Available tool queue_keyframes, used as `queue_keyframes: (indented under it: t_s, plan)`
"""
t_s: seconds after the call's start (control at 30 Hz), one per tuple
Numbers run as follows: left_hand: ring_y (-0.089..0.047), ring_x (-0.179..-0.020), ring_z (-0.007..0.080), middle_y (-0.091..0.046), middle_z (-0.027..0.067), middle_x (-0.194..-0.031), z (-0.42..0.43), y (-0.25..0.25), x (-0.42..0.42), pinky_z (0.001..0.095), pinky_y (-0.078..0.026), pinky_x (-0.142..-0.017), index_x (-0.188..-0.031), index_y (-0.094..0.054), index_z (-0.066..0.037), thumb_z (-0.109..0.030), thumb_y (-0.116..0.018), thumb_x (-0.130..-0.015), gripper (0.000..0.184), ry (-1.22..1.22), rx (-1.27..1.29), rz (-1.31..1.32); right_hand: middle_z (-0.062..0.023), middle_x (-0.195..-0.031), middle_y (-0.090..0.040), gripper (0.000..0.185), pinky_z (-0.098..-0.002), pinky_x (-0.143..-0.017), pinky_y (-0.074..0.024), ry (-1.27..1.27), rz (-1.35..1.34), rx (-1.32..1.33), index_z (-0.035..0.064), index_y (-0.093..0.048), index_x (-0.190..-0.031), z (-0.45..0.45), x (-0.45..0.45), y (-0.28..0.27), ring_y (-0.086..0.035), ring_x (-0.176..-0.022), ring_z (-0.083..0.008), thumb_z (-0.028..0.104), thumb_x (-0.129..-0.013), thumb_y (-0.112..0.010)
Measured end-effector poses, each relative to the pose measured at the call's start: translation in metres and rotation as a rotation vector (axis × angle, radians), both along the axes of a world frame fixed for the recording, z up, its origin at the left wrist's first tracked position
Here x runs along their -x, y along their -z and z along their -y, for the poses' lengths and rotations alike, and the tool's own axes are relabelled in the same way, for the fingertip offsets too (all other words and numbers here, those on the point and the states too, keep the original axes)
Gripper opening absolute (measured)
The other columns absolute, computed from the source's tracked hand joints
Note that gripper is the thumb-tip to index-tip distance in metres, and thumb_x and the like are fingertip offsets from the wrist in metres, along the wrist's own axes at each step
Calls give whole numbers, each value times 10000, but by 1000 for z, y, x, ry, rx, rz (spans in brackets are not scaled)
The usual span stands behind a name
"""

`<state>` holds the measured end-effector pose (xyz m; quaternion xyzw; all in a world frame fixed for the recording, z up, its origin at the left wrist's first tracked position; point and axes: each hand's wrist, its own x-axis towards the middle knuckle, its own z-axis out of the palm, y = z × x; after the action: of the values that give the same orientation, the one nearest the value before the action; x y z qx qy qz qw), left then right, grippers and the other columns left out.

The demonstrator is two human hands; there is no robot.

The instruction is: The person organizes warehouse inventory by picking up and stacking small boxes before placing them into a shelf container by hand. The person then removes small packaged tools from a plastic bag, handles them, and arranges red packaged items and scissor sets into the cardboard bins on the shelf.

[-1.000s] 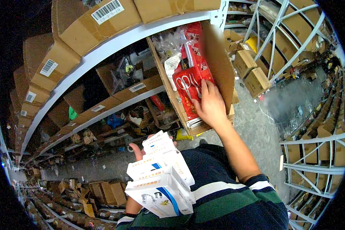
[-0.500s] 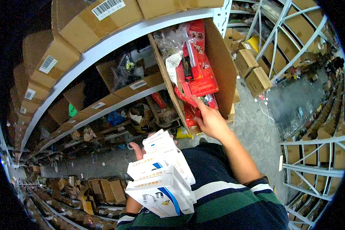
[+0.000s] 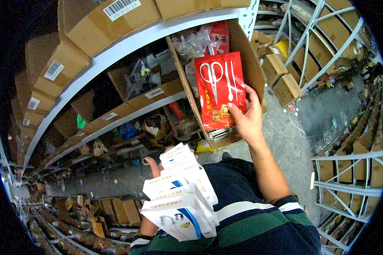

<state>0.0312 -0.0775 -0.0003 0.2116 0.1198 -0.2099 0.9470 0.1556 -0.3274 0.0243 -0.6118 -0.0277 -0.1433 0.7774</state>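
Observation:
My right hand pinches the lower right edge of a red packet printed with scissors and utensils, thumb on its front. The packet is over an open cardboard box, which holds clear plastic wrapping, another red package and a metallic item near its front. My left hand supports several stacked white boxes with blue and orange print, which lean along the left forearm against the body. Most of its fingers are hidden behind the boxes; the thumb sticks out at the left.
Shelves with barcoded cardboard bins curve along the left. Two closed cartons stand beyond the open box on the right. More metal racks are at the right, and loose cartons lie at the lower left.
My right hand has lifted a red packet with scissors printed on it up from the open box. The left hand and the white boxes have hardly moved.

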Motion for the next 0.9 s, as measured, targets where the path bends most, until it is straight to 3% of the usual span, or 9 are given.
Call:
queue_keyframes:
  t_s: [0.07,0.17,0.2,0.3,0.43,0.47,0.53,0.6,0.9]
  plan:
    - [-462,-1230,461,-439,281,-1360,-3,0,-1,598,-412,-989,-1426,-329,-95,-875,-323,-708,1060,9,-7,16,-160,-1170,-607,503,-318,-945,-471,39,-25,-50,-35,-422,-1284,-5,5,-1,-597,-1093,-205,-58,-823,-621]
    - [-469,-1229,447,-450,274,-1354,-4,-3,1,587,-409,-998,-1421,-329,-74,-874,-320,-713,1068,6,-12,6,-127,-965,-690,218,-344,-803,-525,296,86,506,-22,-619,-1038,-2,23,-3,-670,-885,-231,-53,-823,-598]
    - [-472,-1229,441,-452,270,-1354,-4,-3,2,581,-405,-1005,-1419,-330,-65,-876,-320,-713,1076,-8,-10,-20,-145,-1010,-684,199,-376,-806,-520,385,460,671,5,-633,-969,3,22,-3,-666,-893,-287,-30,-773,-640]
    - [-469,-1234,434,-452,262,-1358,-24,38,2,573,-392,-1020,-1417,-333,-60,-879,-331,-707,1084,-119,293,-94,-142,-1025,-687,155,-443,-797,-510,498,799,927,43,-612,-834,12,34,-4,-648,-944,-330,57,-712,-707]
    - [-474,-1228,434,-449,257,-1364,-21,31,-1,568,-384,-1030,-1403,-349,-53,-879,-338,-707,1080,-128,299,-153,-153,-1028,-685,161,-426,-806,-514,506,792,926,21,-627,-875,14,35,3,-652,-940,-320,73,-738,-694]
    - [-475,-1225,434,-449,258,-1361,-13,27,-1,570,-388,-1025,-1404,-348,-57,-877,-340,-709,1075,-95,139,-70,-153,-1028,-685,161,-426,-806,-514,508,790,926,21,-627,-875,15,38,1,-652,-940,-320,73,-738,-694]
    - [-477,-1223,434,-450,260,-1359,-7,15,-2,572,-393,-1021,-1405,-347,-60,-876,-341,-712,1070,-63,-20,13,-146,-1001,-686,245,-362,-801,-515,521,503,668,10,-640,-960,15,47,-5,-658,-934,-289,-4,-729,-720]
    - [-473,-1220,444,-448,270,-1352,-4,2,-1,596,-394,-1008,-1411,-352,-102,-873,-349,-711,1041,-5,23,54,-107,-1055,-660,206,-303,-840,-492,617,326,263,-31,-628,-1072,11,54,2,-614,-938,-173,-8,-868,-647]
    - [-416,-1255,479,-389,300,-1383,-3,2,2,639,-382,-996,-1424,-348,-180,-865,-360,-715,986,-30,91,38,-131,-967,-678,254,-287,-768,-506,526,268,582,9,-635,-1055,43,48,-12,-661,-842,-191,-42,-807,-654]
